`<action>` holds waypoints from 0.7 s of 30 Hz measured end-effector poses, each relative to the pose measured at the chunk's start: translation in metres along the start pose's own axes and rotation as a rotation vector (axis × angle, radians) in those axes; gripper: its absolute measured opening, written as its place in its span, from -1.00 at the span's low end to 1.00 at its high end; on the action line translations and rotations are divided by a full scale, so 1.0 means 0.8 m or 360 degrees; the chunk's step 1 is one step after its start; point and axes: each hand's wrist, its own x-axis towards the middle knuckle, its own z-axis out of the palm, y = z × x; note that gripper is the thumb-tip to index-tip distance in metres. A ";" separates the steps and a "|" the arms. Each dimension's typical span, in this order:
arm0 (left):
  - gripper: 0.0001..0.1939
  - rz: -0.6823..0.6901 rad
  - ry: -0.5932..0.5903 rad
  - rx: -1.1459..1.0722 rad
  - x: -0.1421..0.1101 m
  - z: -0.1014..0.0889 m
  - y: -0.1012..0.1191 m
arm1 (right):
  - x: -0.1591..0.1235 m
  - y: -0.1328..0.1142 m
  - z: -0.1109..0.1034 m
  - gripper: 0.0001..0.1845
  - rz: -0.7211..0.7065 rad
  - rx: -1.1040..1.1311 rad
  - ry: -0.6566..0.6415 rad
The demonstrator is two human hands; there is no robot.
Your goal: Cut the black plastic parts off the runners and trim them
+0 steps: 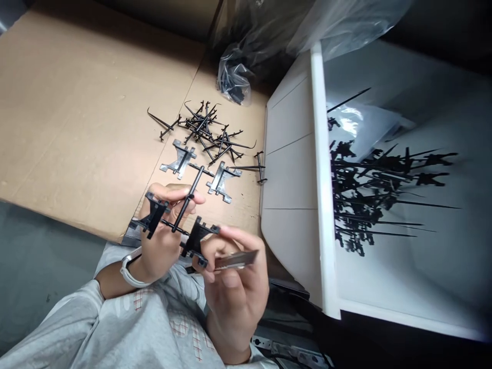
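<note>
- Head view: lower center, both hands are on a black plastic frame (pixel 188 199), four clips joined by a thin rod, held up over the near edge of the bench (pixel 77 113).
- Left hand (pixel 161 251) has its grip closed around the rod's lower left side; right hand (pixel 238 289) pinches the lower right clip and also holds a blade (pixel 236 260).
- Looks to me like the cutting-loose step, all four clips still attached.
- Next move probably calls for a steady left hold and the blade brought to a joint, fingertips clear.
- Loose sticks (pixel 202 123) sit upper center.
</note>
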 end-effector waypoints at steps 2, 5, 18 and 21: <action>-0.95 0.0069 -0.0121 0.0054 0.000 -0.002 0.000 | 0.009 -0.006 0.002 -0.65 0.0275 0.0211 -0.0042; -0.94 0.0100 -0.0328 0.0096 0.000 -0.006 -0.001 | 0.020 -0.012 0.000 -0.58 0.0537 0.0228 -0.0089; -0.44 -0.0884 -0.0821 -0.0418 0.019 -0.003 0.017 | 0.032 -0.007 -0.014 -0.58 0.0745 0.0360 -0.0323; -0.43 -0.1002 -0.0840 -0.0522 0.024 0.006 0.025 | 0.034 -0.005 -0.015 -0.60 0.0802 0.0557 -0.0429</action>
